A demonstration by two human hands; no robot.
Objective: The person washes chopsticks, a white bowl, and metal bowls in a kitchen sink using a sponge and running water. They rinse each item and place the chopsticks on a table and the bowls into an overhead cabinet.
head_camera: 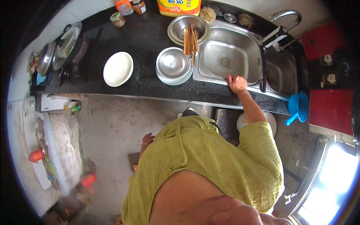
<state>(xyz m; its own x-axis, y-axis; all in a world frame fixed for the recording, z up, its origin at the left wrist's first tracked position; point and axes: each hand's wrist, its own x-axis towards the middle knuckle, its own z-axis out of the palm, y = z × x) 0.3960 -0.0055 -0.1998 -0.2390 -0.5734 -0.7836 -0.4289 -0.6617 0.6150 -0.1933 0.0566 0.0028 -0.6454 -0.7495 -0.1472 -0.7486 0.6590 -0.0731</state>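
Observation:
My right hand rests on the front rim of a stainless steel sink basin, its fingers bent and partly hidden. No water stands in this basin, and its drain strainer shows. Down by my left side hangs my left hand, away from the counter and with nothing visible in it. Left of the basin, a steel bowl sits on a pale dish. Behind it are nested steel bowls, with a bundle of wooden chopsticks lying across their rim. A white oval plate lies farther left on the black countertop.
A faucet rises behind the second basin. A blue dipper sits at the counter's right end. Jars and a yellow-orange container stand along the back. Pot lids lean at the left.

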